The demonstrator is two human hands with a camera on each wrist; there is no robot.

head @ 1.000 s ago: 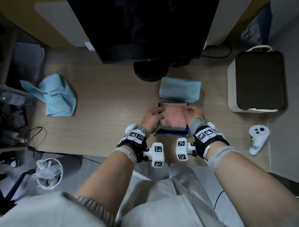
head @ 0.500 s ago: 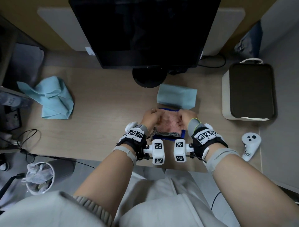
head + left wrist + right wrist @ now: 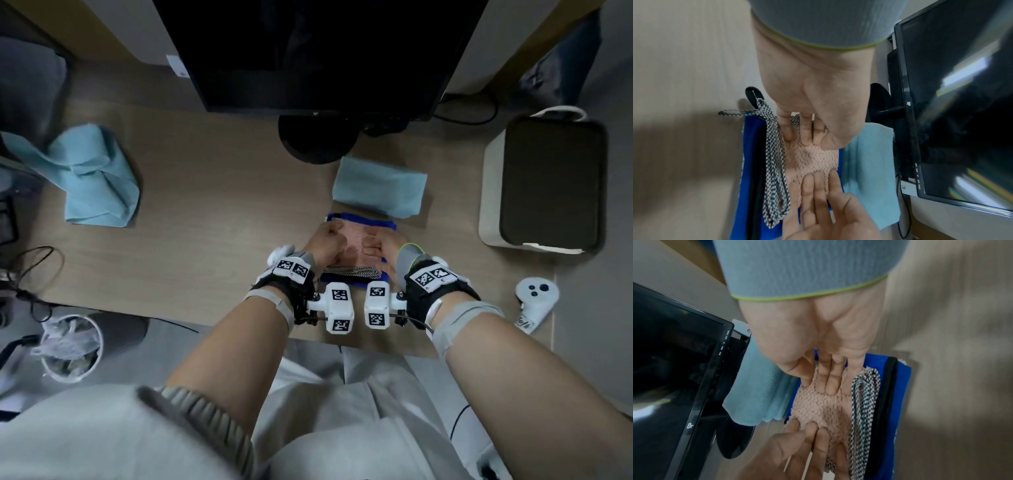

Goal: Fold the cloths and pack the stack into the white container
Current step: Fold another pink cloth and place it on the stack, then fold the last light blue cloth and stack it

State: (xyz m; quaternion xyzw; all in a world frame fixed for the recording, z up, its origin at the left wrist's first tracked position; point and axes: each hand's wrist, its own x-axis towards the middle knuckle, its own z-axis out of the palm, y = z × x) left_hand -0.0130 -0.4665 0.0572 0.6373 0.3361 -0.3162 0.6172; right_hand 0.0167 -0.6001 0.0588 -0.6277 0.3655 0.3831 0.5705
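Observation:
A stack of folded cloths lies on the desk in front of me: a blue cloth (image 3: 359, 219) at the bottom, a black-and-white checked cloth (image 3: 352, 273) above it and a pink fluffy cloth (image 3: 352, 247) on top. My left hand (image 3: 325, 240) presses the pink cloth (image 3: 813, 160) from the left. My right hand (image 3: 380, 245) presses it from the right with straight fingers (image 3: 828, 382). Just behind the stack lies a folded light blue cloth (image 3: 380, 186). The white container (image 3: 489, 192), dark inside, stands at the right.
A crumpled light blue cloth (image 3: 92, 178) lies at the desk's left. The monitor (image 3: 318, 51) and its round stand (image 3: 315, 140) are behind the stack. A white controller (image 3: 534, 301) sits near the front right edge. A cup of rubbish (image 3: 72, 346) stands below the desk's left.
Both hands have moved from the stack's side edges in onto the top of the pink cloth, their fingertips now close together. The stack has stayed in place.

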